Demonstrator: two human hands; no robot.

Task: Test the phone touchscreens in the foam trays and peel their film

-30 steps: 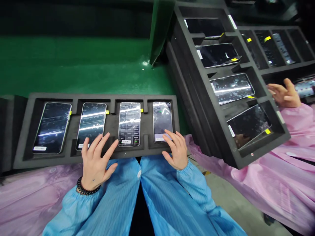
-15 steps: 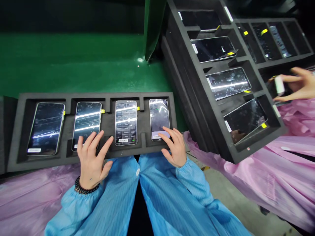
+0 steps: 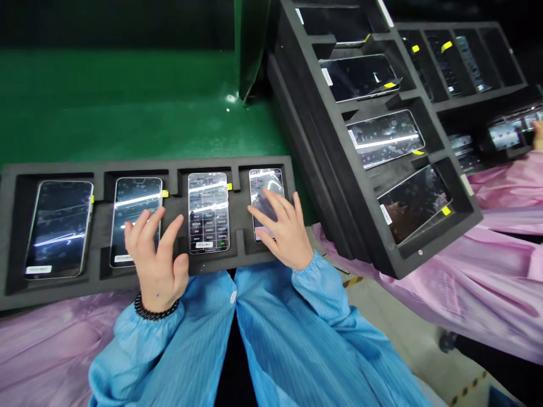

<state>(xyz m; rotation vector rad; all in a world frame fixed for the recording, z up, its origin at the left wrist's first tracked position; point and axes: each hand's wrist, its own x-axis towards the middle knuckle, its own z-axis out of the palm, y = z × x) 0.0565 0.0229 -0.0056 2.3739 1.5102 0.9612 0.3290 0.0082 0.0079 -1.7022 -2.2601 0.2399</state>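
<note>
A black foam tray (image 3: 178,265) lies in front of me with smartphones in its compartments. My right hand (image 3: 284,229) is over the rightmost smartphone (image 3: 257,183), fingers spread at its lit screen; whether the fingertips touch the glass I cannot tell. To its left is a smartphone (image 3: 208,212) showing a grid of buttons. My left hand (image 3: 159,263) is open, fingers spread over the lower part of a dark-screened smartphone (image 3: 136,195), and holds nothing. Another dark smartphone (image 3: 59,226) lies at the far left, a white label at its lower edge.
At right, a stack of black foam trays (image 3: 335,186) holds more smartphones with yellow tabs. Behind it is another tray (image 3: 475,96) with several devices. A co-worker's pink sleeve (image 3: 509,175) is at the right edge. A green post (image 3: 250,51) rises from the green bench (image 3: 127,124).
My right hand has moved up and left over the rightmost smartphone's screen. My left hand keeps its spread pose. The co-worker's hand has moved away to the right edge. The view has shifted slightly.
</note>
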